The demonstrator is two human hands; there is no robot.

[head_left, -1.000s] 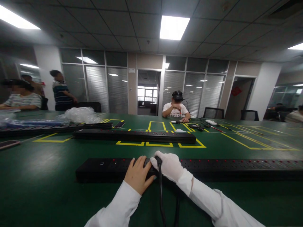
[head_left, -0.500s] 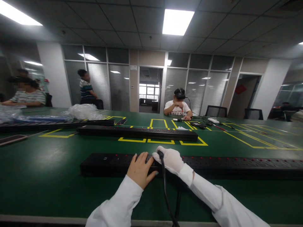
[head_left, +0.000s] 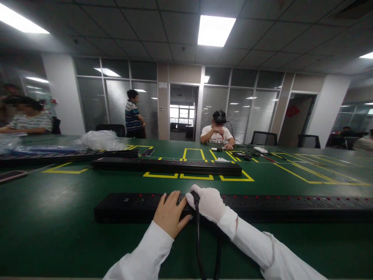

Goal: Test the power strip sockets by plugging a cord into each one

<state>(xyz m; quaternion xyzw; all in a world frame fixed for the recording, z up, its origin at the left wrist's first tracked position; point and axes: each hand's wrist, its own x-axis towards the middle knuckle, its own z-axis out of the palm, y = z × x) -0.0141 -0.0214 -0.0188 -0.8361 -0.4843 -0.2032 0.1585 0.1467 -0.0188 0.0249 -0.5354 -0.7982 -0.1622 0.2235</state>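
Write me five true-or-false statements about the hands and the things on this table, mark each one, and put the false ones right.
1. The right grip is a gloved hand, the left grip a bare one. True.
2. The right grip holds nothing. False: it holds a black plug with a black cord hanging from it.
3. The left grip rests on the near power strip. True.
4. The near power strip lies on a white surface. False: it lies on a green table marked with yellow tape.
5. Crumpled clear plastic wrap lies toward the left of the picture. True.
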